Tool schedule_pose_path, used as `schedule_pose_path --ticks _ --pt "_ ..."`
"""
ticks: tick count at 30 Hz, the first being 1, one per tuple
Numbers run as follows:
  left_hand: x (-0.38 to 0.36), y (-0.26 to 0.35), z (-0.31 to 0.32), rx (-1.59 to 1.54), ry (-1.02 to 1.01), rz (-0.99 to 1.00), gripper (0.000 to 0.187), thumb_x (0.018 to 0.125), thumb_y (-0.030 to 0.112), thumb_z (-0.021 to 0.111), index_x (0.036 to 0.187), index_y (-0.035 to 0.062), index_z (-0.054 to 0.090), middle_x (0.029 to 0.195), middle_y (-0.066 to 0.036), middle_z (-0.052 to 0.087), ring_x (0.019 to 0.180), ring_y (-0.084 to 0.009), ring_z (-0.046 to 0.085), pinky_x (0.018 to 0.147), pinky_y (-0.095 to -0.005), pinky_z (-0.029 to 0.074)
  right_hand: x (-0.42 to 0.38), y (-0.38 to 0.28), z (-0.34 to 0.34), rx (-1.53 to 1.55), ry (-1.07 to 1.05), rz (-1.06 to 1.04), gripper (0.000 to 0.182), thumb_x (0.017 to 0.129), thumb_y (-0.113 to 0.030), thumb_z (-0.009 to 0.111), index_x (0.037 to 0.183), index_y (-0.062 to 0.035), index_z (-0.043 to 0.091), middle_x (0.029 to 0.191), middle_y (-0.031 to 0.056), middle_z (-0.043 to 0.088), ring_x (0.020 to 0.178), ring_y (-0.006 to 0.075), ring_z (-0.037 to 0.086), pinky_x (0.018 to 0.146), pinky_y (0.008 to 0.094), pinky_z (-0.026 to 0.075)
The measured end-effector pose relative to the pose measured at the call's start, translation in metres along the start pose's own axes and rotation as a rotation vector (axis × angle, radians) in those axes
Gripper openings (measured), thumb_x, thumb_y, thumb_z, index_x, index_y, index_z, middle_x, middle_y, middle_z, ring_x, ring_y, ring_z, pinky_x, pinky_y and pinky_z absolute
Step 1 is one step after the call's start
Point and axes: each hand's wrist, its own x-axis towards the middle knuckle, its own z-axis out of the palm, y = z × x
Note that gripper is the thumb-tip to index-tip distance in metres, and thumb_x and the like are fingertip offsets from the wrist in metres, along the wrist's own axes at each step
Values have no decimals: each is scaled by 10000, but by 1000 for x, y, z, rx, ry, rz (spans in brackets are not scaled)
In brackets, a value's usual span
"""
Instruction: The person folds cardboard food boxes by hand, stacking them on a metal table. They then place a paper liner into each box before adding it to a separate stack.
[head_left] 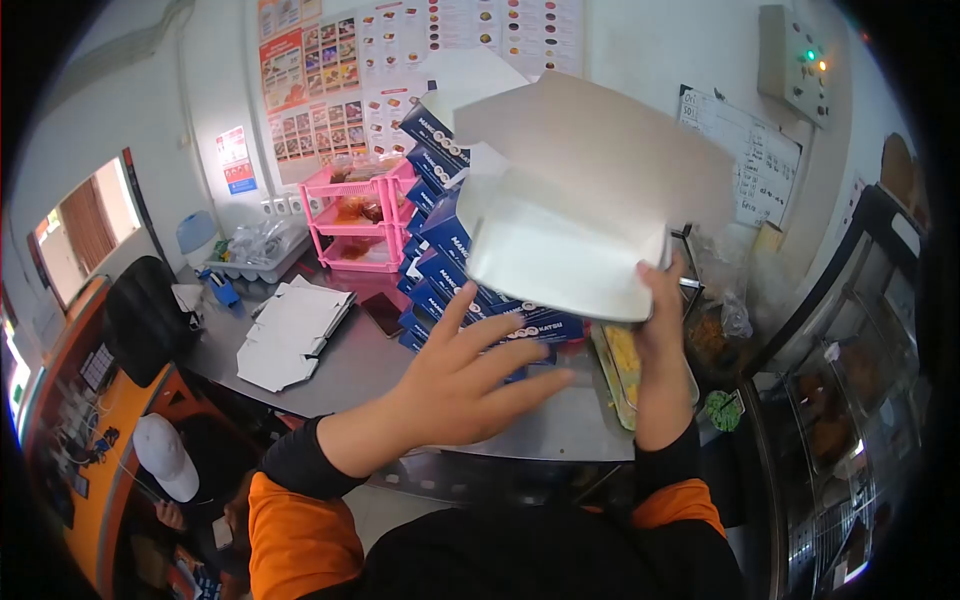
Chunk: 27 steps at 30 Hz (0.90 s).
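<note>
My right hand grips the right side of an open cardboard food box, its white inside facing me and its lid raised. My left hand is spread with fingers apart, in front of the box's lower left and holding nothing. Behind and below the held box rises a stack of blue printed food boxes. A pile of flat white cardboard pieces lies on the metal table, left of my left hand.
A pink tiered rack with packets stands at the back. A dark phone lies beside the cardboard pile. A tray with yellow food sits below my right hand. A person in a white cap is at lower left; a glass display case is at right.
</note>
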Motion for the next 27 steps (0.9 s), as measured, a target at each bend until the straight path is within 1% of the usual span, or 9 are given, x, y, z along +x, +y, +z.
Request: schedule_pose_path --ticks 2,4,8,12,13,16,20,23,27 --pt "-28 -13 2 -123 -60 -63 296 669 171 657 963 172 621 932 -29 551 955 -228 516 915 -478 378 35 -9 -13 -225 95 -25 685 694 -286 638 1247 -91 283 1052 168 505 869 235 562 632 324 489" --pt "-65 -39 14 -141 -67 -136 288 607 133 710 885 149 639 872 -37 567 884 -239 544 842 -432 426 57 -28 -12 -513 60 160 582 722 -379 607 1169 -69 400 904 81 544 636 117 548 374 200 334" --pt "-162 -94 31 37 96 -561 147 647 102 685 784 94 634 763 -65 589 758 -256 564 716 -347 455 102 -13 -16 -685 -40 205 608 739 -479 582 1154 -67 417 867 79 541 602 122 520 393 243 318" --pt "-250 -142 50 199 -87 -932 206 680 128 669 872 66 626 838 -93 609 820 -271 554 751 -362 442 99 -13 16 -894 14 250 701 757 -601 513 1194 -61 416 943 110 537 651 146 510 444 256 356" --pt "-263 -151 52 225 -139 -1000 224 685 136 668 893 63 624 850 -96 611 839 -272 551 765 -364 439 99 -10 16 -939 -22 241 690 788 -651 434 1149 -64 466 876 65 546 545 94 467 421 237 351" --pt "-298 -174 59 210 -309 -1250 268 696 161 665 943 70 619 892 -98 616 896 -271 542 803 -372 428 90 -11 14 -888 -60 283 688 791 -653 429 1184 -90 474 975 73 559 601 123 499 459 254 380" --pt "-342 -211 66 234 -475 -1421 307 720 238 655 979 76 624 924 -107 610 933 -279 540 820 -378 435 80 0 -5 -705 27 189 603 848 -593 389 1239 -138 455 1161 43 512 907 181 529 632 322 454" --pt "-360 -235 73 254 -664 -1484 397 721 309 661 1058 106 609 1030 -120 577 1012 -293 515 860 -389 443 64 7 -5 -581 11 95 624 839 -579 424 1272 -131 407 1194 71 477 946 205 522 648 336 460" --pt "-383 -245 84 320 -789 -1591 578 701 423 679 1181 139 527 1184 -104 496 1128 -291 450 884 -410 442 61 13 -13 -616 84 -38 628 804 -413 571 1314 -109 366 1306 138 366 1163 241 419 817 365 447"
